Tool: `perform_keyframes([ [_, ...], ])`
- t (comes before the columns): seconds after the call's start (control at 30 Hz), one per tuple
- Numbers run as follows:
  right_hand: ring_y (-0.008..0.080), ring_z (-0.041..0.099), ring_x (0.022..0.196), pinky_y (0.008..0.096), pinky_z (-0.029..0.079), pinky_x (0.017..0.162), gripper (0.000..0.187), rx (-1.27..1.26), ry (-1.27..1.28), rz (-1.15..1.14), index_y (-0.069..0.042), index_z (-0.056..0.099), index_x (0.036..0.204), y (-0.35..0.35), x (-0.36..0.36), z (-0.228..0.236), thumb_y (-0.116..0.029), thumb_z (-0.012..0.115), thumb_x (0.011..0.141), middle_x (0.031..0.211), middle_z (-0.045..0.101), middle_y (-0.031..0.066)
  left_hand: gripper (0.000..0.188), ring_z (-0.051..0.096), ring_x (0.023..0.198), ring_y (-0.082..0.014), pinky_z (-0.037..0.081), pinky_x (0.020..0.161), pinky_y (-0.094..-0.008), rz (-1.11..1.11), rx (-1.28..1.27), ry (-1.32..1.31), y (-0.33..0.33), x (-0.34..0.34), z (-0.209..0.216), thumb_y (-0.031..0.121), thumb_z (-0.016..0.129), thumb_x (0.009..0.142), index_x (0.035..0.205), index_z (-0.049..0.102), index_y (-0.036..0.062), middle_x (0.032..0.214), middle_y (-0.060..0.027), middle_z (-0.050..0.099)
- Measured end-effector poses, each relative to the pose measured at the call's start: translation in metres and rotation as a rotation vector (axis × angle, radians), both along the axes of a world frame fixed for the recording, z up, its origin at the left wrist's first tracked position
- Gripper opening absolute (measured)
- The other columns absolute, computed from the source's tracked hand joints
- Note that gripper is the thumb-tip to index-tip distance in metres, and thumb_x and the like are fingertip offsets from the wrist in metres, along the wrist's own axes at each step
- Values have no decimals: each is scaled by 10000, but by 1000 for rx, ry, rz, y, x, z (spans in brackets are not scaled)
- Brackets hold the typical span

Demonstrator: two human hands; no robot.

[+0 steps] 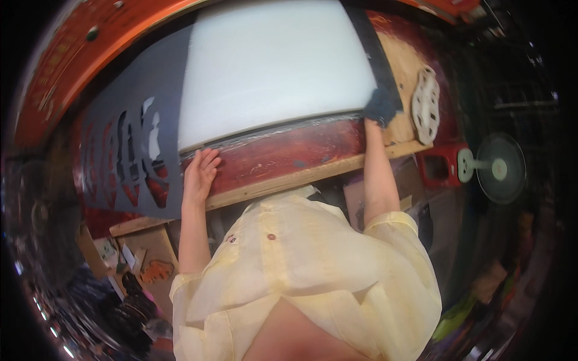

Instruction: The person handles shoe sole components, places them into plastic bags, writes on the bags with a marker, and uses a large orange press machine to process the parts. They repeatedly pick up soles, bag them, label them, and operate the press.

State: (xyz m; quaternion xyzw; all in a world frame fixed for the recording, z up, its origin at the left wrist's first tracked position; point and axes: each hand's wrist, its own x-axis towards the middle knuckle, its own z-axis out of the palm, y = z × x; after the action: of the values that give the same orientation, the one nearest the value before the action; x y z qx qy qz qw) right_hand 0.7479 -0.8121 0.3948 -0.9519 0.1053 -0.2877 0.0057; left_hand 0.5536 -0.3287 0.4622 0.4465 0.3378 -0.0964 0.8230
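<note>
A large white board [277, 66] lies on top of a dark grey sheet [135, 108] on the workbench. My left hand [202, 173] is bare, with its fingers stretched out at the board's near left corner. It grips nothing that I can see. At the near right corner of the board is my right hand [380, 107], covered by something dark, a glove or a cloth. Its fingers do not show apart from that covering. The grey sheet has several long curved holes cut through its left part.
The dark red bench top [289, 147] has a wooden front edge [289, 182]. To the right, a pale sole-shaped piece with holes [425, 105] sits on a wooden board [397, 54]. A round fan [501, 168] stands beyond a red stool [439, 165]. Orange machinery [66, 66] curves behind.
</note>
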Motion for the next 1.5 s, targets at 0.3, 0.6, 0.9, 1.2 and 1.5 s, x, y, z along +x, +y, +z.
perform_keyframes([
  [0.3,326,640,846,434,494,726,321,127,39,93,-80,652,985,3,3,32,-305,430,926,934,665,182,469,663,910,-190,523,654,-240,95,436,-209,-36,-18,-17,230,584,946,1314,458,-33,1192,-145,620],
  [0.6,247,568,817,496,431,787,216,2120,-269,-407,-141,638,1011,-54,-30,57,-305,562,893,958,629,47,519,421,1316,-308,414,1029,-414,385,-344,-131,-5,-21,-18,315,491,977,1365,366,-7,1423,-180,424],
  [0.9,326,630,798,492,479,752,341,2059,-400,-164,-65,647,944,-60,12,40,-385,580,850,851,660,143,464,490,1235,-246,471,912,-343,486,-267,-109,-28,-10,-12,296,502,973,1351,393,50,1372,-94,480],
  [1.2,365,639,857,469,487,767,441,862,27,-413,-12,639,959,-14,15,80,-429,527,870,899,660,222,277,649,881,-227,489,823,-316,-215,896,-415,-69,-11,3,281,586,939,1018,679,32,972,-86,686],
  [1.5,411,625,904,481,478,782,437,275,89,-186,-9,639,998,-28,16,53,-393,467,881,961,649,258,154,545,676,-251,430,578,-383,-519,1484,-509,-110,-26,11,220,691,801,704,652,107,682,-40,556],
])
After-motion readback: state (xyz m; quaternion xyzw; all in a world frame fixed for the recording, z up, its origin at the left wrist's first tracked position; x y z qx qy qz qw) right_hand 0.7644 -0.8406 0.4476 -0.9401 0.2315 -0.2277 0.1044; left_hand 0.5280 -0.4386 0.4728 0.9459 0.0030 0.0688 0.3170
